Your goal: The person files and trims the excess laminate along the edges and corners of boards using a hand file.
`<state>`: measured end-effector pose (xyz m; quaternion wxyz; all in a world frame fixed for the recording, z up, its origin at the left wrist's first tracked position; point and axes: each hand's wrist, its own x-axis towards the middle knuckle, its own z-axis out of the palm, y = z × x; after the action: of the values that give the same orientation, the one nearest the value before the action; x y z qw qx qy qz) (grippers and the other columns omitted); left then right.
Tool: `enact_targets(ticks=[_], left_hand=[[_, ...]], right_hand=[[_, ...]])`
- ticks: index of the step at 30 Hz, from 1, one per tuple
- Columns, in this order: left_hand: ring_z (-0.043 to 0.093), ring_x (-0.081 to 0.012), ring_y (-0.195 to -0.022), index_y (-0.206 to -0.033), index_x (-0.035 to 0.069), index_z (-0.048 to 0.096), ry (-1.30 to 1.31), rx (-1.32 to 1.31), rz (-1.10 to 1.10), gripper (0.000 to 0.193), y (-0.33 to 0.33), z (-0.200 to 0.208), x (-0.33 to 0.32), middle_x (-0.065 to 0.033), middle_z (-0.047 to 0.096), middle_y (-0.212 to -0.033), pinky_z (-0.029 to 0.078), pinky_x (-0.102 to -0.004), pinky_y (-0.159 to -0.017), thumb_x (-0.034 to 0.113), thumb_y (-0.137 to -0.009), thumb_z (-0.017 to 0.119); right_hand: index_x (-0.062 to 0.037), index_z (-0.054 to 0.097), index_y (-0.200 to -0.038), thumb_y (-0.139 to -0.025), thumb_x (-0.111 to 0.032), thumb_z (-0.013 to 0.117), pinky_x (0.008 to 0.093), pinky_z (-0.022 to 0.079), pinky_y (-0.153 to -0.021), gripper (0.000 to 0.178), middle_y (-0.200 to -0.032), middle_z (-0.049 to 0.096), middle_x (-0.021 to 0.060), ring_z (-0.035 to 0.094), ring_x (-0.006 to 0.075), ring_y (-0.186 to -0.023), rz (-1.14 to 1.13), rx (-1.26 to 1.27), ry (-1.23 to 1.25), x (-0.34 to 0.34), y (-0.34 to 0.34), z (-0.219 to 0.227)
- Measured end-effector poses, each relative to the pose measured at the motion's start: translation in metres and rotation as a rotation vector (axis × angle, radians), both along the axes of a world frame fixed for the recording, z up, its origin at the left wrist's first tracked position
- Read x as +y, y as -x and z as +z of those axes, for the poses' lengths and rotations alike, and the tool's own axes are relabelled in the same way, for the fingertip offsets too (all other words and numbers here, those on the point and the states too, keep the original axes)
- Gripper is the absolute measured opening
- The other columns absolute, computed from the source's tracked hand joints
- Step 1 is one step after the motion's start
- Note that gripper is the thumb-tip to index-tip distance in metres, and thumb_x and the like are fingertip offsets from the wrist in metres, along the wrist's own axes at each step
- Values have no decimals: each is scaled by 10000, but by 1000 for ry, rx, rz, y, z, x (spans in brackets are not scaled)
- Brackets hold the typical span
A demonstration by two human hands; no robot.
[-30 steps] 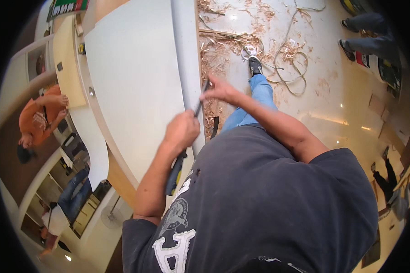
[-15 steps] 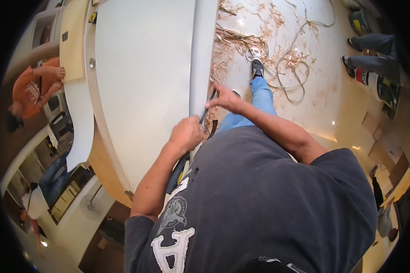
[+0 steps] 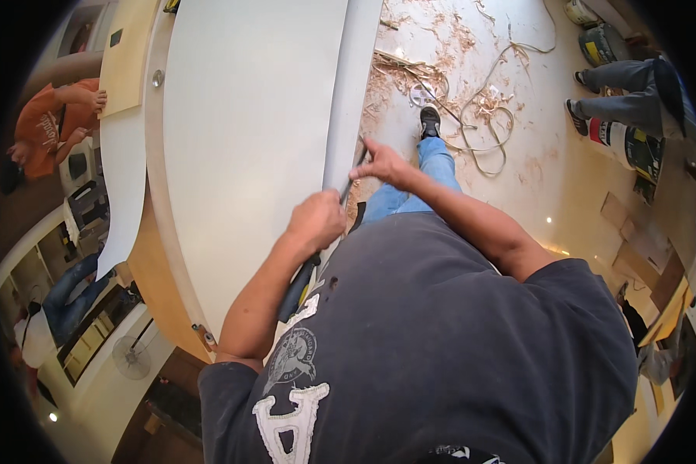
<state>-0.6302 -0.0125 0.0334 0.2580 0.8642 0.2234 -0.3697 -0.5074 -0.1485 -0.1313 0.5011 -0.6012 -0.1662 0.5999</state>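
A large pale flat panel (image 3: pixel 247 116) lies before me, with a grey edge strip (image 3: pixel 349 85) along its right side. Against that edge is a slim dark bar (image 3: pixel 345 188), like a file; its exact kind is unclear. My left hand (image 3: pixel 317 221) is closed round its near end, knuckles up. At the far end my right hand (image 3: pixel 385 165) holds the bar between thumb and forefinger, which are spread along it. Below my left wrist, a dark tool with yellow parts (image 3: pixel 295 294) shows partly between the panel and my shirt.
Wood shavings (image 3: pixel 410 69) and a looped cord (image 3: pixel 510 127) lie on the floor at right. Buckets (image 3: pixel 602 45) stand near another person's legs (image 3: pixel 622 97). At left, a person in orange (image 3: pixel 50 116) touches a wooden board (image 3: pixel 124 58). A fan (image 3: pixel 131 357) stands lower left.
The whole view has shifted slightly, so the panel edge appears farther right. Both hands keep nearly the same hold on the bar.
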Motion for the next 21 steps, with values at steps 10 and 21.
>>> enact_targets(ticks=[10, 21], left_hand=[[678, -405, -741, -881, -10, 598, -1, 180, -92, 229, 45, -16, -16, -233, 671, -774, 528, -516, -719, 191, -908, 492], [612, -264, -468, -933, -25, 567, -4, 33, 110, 210, -5, 35, -7, -171, 608, -640, 520, -410, -531, 164, -935, 477]], right_hand=[[66, 365, -1426, -679, -409, 891, 410, 391, -1086, 1030, -1322, 571, 265, 524, 357, -1270, 174, -177, 34, -14, 68, -13], [42, 378, -1392, -621, -519, 899, 421, 432, -1045, 1086, -1261, 585, 278, 556, 402, -1208, -161, -323, -139, 13, -8, 33]])
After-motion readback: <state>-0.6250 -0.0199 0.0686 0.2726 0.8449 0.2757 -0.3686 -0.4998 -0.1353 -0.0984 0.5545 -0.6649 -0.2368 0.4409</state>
